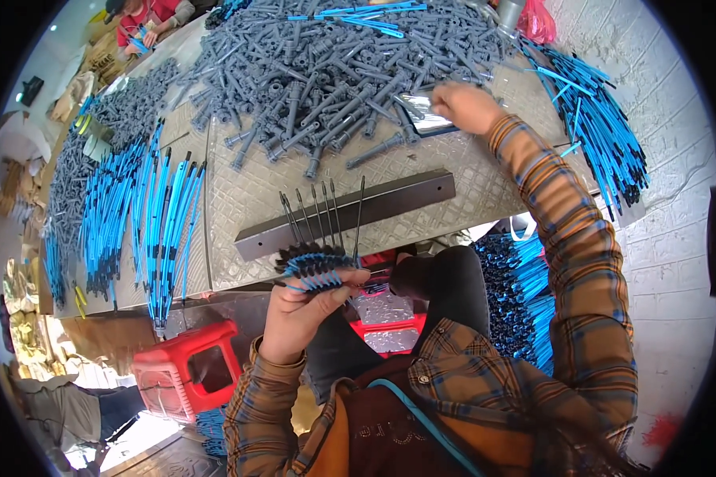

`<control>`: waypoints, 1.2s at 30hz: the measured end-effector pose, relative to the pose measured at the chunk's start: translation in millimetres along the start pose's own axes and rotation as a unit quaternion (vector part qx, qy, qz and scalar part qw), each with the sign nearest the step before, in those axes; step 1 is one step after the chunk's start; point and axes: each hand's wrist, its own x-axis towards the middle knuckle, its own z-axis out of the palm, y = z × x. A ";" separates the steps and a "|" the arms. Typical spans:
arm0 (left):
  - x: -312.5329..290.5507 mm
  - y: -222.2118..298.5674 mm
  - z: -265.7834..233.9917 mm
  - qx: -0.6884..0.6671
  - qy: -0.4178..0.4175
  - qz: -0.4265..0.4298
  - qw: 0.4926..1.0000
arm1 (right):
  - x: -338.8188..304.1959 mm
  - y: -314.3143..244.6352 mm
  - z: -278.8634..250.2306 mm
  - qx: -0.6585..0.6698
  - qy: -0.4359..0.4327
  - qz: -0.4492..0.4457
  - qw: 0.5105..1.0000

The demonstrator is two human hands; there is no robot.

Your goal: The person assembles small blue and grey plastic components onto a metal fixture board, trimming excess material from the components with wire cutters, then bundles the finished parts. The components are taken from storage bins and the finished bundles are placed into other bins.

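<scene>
My left hand [301,314] is closed around a bundle of blue-and-black rods [318,269], held just off the table's near edge. Several thin dark shafts stick up from this bundle, in front of a dark metal bar [350,213] lying on the table. At the right, my right hand [468,107] has its fingers curled in over a flat, shiny, dark-edged device that looks like a phone [429,119]. Nothing shows between those fingers. Whether they touch the screen I cannot tell. Beyond the device lies a big heap of grey plastic wall plugs [318,75].
Blue-and-black rods lie in piles at the table's left [167,215] and right [597,111]. More blue rods [525,278] are stacked below the table, right of my legs. A red plastic stool [187,370] stands lower left. Another person [147,24] works at the far left.
</scene>
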 end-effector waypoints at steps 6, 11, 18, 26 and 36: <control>3.5 3.3 4.9 0.017 0.009 -0.015 1.000 | -0.2 -3.8 -0.2 0.016 0.020 0.010 1.000; 3.7 1.0 5.7 -0.006 0.017 -0.006 1.000 | -3.2 -1.9 -5.9 0.025 0.055 -0.020 0.998; 13.6 -2.6 10.7 0.002 0.045 0.022 0.999 | -12.4 -77.6 -57.1 0.259 0.098 0.025 0.961; 12.4 -6.8 13.4 -0.024 0.056 0.031 0.998 | -81.5 -197.2 -104.5 0.258 0.085 -0.156 0.950; 7.5 -12.6 12.7 0.009 0.046 0.061 0.997 | -86.4 -203.2 -95.1 0.297 0.128 -0.166 0.931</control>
